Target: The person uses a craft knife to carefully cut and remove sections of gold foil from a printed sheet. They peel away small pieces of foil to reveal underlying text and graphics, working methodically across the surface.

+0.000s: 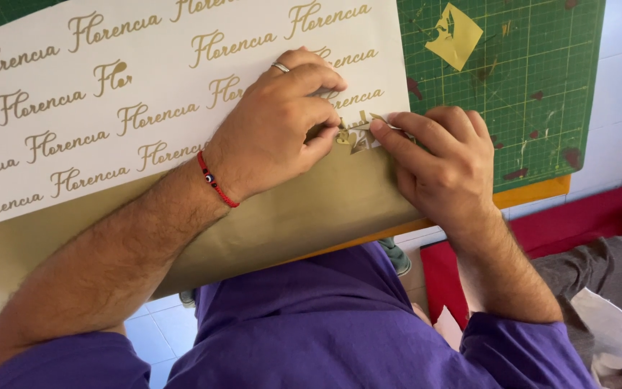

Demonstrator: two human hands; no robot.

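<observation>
A white backing sheet [145, 86] carries rows of gold script lettering. Its lower part is still covered by plain gold film [304, 209]. My left hand [275, 126], with a ring and a red cord bracelet, rests on the sheet, its thumb and fingers pinched at the film's lifted edge. A crumpled bit of peeled gold film [352, 137] sits between the two hands. My right hand [444, 166] grips a thin metal tool [391, 124] between thumb and forefinger, tip at that crumpled bit.
The sheet lies on a green cutting mat [541, 86] with a loose gold scrap [455, 36] at its top. Below are my purple shirt, a white tiled floor [160, 331], red cloth [592, 209], grey fabric [606, 266] and a white bag [620, 331].
</observation>
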